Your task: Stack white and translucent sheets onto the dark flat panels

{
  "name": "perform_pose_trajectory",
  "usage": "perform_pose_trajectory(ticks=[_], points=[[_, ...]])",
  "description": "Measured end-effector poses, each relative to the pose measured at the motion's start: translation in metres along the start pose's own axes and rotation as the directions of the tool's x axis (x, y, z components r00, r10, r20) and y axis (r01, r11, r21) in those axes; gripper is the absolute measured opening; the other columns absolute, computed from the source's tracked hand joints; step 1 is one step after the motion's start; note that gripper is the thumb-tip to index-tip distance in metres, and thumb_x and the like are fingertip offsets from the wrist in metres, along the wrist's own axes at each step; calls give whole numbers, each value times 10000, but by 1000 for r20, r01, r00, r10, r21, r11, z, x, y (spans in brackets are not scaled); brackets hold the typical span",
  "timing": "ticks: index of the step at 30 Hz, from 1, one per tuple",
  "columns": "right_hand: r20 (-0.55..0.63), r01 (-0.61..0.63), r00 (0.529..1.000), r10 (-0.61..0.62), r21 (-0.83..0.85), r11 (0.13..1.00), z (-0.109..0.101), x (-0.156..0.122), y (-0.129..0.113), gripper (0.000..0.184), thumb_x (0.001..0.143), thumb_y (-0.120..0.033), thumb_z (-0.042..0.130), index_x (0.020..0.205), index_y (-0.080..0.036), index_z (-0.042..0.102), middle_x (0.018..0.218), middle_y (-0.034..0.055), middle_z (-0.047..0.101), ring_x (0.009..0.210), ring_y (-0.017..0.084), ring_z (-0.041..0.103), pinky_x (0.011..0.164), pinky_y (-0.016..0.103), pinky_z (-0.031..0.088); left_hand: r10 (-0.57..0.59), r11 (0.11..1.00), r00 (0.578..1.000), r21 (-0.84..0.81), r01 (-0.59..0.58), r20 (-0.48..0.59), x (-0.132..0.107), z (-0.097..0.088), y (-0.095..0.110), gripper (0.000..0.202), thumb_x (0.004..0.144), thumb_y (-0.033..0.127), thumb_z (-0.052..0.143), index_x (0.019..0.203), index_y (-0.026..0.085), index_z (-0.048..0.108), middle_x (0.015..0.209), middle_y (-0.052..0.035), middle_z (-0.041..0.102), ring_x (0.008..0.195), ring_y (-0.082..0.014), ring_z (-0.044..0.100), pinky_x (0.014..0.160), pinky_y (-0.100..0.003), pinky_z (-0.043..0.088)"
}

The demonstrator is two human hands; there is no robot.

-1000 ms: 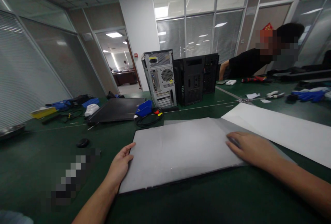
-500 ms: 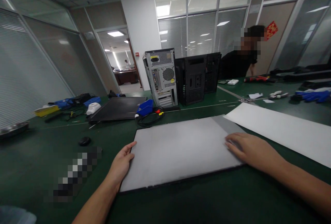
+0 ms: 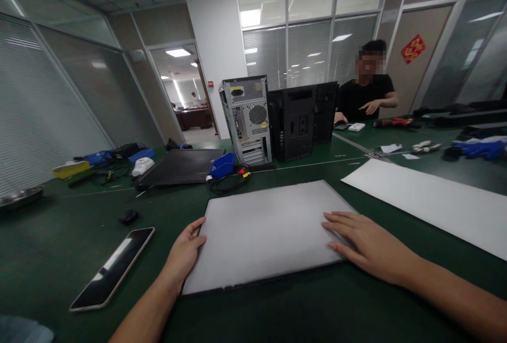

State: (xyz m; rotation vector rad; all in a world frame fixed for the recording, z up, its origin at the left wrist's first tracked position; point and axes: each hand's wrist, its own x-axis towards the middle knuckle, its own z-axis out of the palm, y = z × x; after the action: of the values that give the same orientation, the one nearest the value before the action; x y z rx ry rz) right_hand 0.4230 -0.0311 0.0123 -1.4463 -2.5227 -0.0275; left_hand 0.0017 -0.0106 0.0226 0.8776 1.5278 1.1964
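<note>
A flat white panel with a thin dark border (image 3: 261, 232) lies in front of me on the green table. It looks like a screen's backlight panel, though I cannot be sure. My left hand (image 3: 188, 250) grips its left edge, thumb on top and the other fingers at the side. Over the right edge rests my right hand (image 3: 364, 243), fingers stretched and spread, the tips on the white surface. The panel's lower right corner is hidden by that hand. A large white sheet (image 3: 428, 200) lies to the right, apart from the panel.
A phone (image 3: 114, 269) and a small black object (image 3: 129, 217) lie left. Behind the panel are a black flat panel (image 3: 182, 166), a blue object with cable (image 3: 222, 165), and computer cases (image 3: 253, 121). A person (image 3: 366, 89) sits across; gloves (image 3: 481, 146) lie far right.
My right hand has moved left with its fingers spreading. The grey strip at the panel's right side no longer shows. The person across has turned, and their hands now show. My left hand stays put.
</note>
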Motion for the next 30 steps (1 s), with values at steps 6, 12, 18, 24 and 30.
perform_pose_trajectory(ticks=[6,12,18,24,30], points=[[-3,43,999,-43,80,996,-3,-2,0,492,894,-532,440,1346,-344,493,1400,1,476,1283,243,434,1078,487,337,-21,1000,999,8,21,-30,-3,3,2,633,722,-22,486,1318,191,486,1176,-99,665,502,-106,613,457,-234,479],[-15,63,998,-62,99,993,-9,2,11,489,910,-506,413,1359,-322,479,1386,-1,492,1320,226,388,1096,467,311,-49,999,998,22,50,-26,-5,6,5,649,719,7,488,1327,233,487,1258,-86,622,526,-99,618,506,-234,500],[-230,-252,947,223,-103,962,-4,-7,95,631,867,-567,418,1386,-209,446,1392,95,476,1335,300,355,1074,519,315,-41,998,999,39,41,-9,-6,3,4,648,726,19,476,1334,242,476,1229,-83,641,538,-108,626,515,-233,498],[-231,-585,805,546,-159,795,10,-32,163,884,785,-733,381,1332,-46,483,1222,299,544,1096,493,498,773,601,438,-28,996,998,82,32,-55,-9,0,7,550,768,57,504,1293,217,532,1224,-83,644,558,-101,626,530,-216,495],[-118,-537,843,524,-142,832,0,-28,139,684,875,-643,280,1182,-133,617,1217,210,587,1044,371,580,785,473,469,-32,996,998,79,37,-58,-14,-1,10,540,782,62,519,1302,212,528,1197,-79,658,551,-96,613,564,-220,502]])
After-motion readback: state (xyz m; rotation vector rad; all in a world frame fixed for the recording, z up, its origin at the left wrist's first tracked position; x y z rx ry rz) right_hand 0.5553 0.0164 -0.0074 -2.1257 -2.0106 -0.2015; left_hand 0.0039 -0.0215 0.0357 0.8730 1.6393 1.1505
